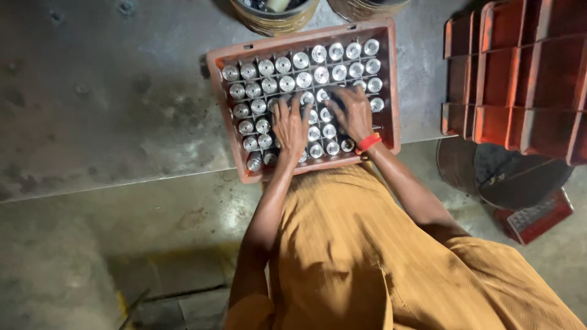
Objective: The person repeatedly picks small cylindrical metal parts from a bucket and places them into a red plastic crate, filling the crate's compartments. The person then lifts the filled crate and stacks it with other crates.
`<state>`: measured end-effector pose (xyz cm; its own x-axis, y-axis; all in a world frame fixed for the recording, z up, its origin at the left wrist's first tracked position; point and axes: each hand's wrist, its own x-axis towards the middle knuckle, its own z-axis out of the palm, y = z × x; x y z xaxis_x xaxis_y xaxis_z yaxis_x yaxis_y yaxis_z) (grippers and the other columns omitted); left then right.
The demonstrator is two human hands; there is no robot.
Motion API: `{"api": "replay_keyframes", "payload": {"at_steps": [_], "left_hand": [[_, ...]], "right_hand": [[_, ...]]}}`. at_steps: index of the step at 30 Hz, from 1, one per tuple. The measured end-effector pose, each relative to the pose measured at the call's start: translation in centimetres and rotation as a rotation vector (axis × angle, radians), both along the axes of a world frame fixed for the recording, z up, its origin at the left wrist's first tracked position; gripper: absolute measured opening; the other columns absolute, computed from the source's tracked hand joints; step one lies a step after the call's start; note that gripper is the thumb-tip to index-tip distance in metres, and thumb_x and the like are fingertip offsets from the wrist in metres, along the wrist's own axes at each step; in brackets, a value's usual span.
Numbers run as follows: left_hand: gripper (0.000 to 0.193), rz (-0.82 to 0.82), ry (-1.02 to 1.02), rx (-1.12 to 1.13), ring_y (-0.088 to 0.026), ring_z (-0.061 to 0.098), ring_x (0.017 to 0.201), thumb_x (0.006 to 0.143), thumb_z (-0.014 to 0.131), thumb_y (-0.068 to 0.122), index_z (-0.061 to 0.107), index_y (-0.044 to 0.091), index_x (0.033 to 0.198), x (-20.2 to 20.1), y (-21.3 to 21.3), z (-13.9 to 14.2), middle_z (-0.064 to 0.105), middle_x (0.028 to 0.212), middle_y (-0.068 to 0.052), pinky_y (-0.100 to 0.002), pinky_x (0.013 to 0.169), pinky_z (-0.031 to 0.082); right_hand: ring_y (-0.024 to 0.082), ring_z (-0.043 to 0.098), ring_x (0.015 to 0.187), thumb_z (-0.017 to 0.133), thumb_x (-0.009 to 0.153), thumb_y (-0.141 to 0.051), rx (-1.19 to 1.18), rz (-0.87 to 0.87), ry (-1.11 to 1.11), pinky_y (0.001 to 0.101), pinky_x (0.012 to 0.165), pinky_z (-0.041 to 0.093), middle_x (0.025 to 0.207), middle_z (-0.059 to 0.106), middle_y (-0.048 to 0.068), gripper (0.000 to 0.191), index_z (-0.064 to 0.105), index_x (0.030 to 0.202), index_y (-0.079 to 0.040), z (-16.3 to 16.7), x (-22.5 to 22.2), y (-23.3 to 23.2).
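Both hands, left (290, 127) and right (353, 112), lie flat, fingers spread, gripping nothing, on cylinders (287, 82) in crate (394, 79); pressing unevenly could topple some.

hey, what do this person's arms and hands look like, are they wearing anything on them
Both arms are bare from above the elbow down, with no gloves on the left hand or the right hand. A red band circles the right wrist. The garment is mustard-orange ribbed cloth.
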<state>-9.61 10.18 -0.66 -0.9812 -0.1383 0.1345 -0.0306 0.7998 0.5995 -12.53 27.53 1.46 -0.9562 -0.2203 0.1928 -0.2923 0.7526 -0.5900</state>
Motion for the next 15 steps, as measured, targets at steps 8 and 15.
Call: {"api": "replay_keyframes", "payload": {"at_steps": [8,15], "left_hand": [[0.045,-0.151,-0.030,0.016,-0.031,0.060,0.115,0.095,0.078,0.044,0.072,0.013,0.127,-2.1,-1.4,-1.8,0.061,0.134,-0.017,-0.037,0.074,0.060],[0.043,-0.042,0.014,0.484,-0.028,0.071,0.109,0.098,0.081,0.047,0.068,0.015,0.122,-0.7,-3.4,-0.9,0.071,0.117,-0.011,-0.047,0.097,0.059]], "right_hand": [[0.032,0.063,0.084,0.086,0.088,-0.031,0.057,0.052,-0.227,0.0434,0.075,0.049,0.085,0.071,0.015,0.028,0.082,0.105,-0.009,0.6,-1.9,1.9],[0.023,0.072,0.092,0.073,0.090,-0.049,-1.268,-0.360,-0.516,0.0413,0.080,0.059,0.099,0.075,0.009,0.055,0.062,0.125,-0.008,3.5,-0.7,3.7]]}}
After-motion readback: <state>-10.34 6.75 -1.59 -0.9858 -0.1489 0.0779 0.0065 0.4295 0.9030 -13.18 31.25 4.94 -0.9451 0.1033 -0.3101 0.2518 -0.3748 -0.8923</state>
